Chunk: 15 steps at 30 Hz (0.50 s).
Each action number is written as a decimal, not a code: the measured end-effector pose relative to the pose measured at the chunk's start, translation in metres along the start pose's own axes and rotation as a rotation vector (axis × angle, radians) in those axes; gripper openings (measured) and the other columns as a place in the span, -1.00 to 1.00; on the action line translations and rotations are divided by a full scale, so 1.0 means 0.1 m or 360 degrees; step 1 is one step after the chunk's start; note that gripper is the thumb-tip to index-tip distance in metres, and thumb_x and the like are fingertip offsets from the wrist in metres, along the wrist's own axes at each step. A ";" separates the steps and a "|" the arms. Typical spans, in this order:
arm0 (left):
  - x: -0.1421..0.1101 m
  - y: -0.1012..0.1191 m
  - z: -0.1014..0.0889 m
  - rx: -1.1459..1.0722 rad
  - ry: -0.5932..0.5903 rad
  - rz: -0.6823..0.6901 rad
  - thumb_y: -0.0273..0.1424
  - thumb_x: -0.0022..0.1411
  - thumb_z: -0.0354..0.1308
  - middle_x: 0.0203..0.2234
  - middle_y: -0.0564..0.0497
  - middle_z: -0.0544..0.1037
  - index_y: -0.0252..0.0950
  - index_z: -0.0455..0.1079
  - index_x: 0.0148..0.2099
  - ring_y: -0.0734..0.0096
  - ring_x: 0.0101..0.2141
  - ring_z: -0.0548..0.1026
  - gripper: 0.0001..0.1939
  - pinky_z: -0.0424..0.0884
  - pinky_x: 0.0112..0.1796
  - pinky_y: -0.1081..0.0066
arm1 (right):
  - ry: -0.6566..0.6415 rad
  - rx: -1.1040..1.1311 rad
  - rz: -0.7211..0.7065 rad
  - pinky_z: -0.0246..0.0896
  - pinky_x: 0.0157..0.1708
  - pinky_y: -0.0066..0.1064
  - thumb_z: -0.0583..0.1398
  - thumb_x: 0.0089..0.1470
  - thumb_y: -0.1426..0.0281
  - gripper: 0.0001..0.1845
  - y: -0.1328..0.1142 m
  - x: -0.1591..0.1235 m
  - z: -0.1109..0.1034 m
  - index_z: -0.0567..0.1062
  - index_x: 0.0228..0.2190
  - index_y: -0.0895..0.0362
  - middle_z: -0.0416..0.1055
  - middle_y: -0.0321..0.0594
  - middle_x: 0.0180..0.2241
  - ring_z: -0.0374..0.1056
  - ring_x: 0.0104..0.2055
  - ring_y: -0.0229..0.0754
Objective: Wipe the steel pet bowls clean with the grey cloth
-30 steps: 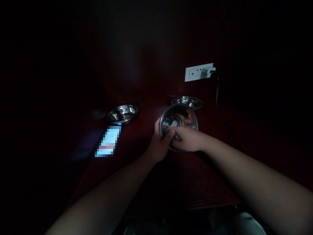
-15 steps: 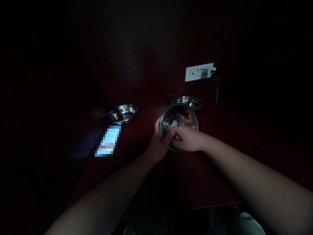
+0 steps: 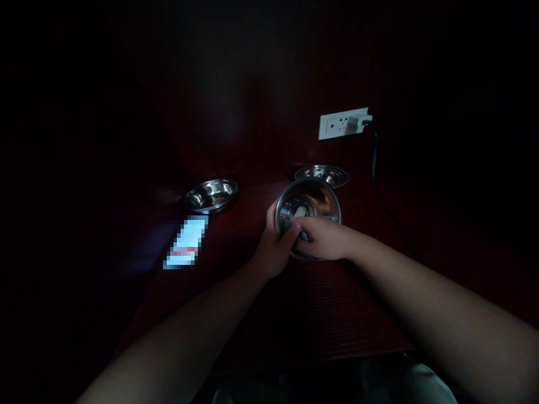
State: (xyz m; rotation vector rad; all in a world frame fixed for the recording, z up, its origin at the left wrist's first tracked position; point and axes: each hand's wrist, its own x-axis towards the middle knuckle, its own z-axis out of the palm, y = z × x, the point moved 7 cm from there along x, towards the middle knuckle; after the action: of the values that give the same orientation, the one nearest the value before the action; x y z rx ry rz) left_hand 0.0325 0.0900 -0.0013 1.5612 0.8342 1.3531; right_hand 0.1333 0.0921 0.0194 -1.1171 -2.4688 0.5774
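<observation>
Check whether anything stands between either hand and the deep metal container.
Nothing visible does. The left hand grips the metal container at its left side, and the right hand reaches in over its near rim. A pale object shows inside, by the right hand. The metal dish lies beyond, not between.

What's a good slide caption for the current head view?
Dim light: left hand on a metal container, right hand at its mouth, a bright pixelated screen to the left.

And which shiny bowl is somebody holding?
The deep bowl, in the left hand. The shallow bowl at picture left and the dish at the back sit untouched.
</observation>
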 end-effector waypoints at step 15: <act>0.00 0.00 0.00 -0.0009 0.0001 -0.0031 -0.23 0.24 0.18 0.10 -0.19 0.41 -0.24 0.17 0.14 0.14 0.08 0.42 -0.52 0.31 0.12 0.08 | 0.0027 -0.0007 -0.0012 0.16 -0.34 -0.36 0.12 0.03 0.44 -0.93 -0.01 0.00 -0.01 0.38 -0.37 0.13 0.40 -0.21 -0.41 0.28 -0.39 -0.22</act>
State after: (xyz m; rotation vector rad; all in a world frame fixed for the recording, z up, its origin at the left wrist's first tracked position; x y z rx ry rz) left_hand 0.0324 0.0897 -0.0013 1.5447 0.8428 1.3409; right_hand 0.1331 0.0916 0.0208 -1.1092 -2.4600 0.5585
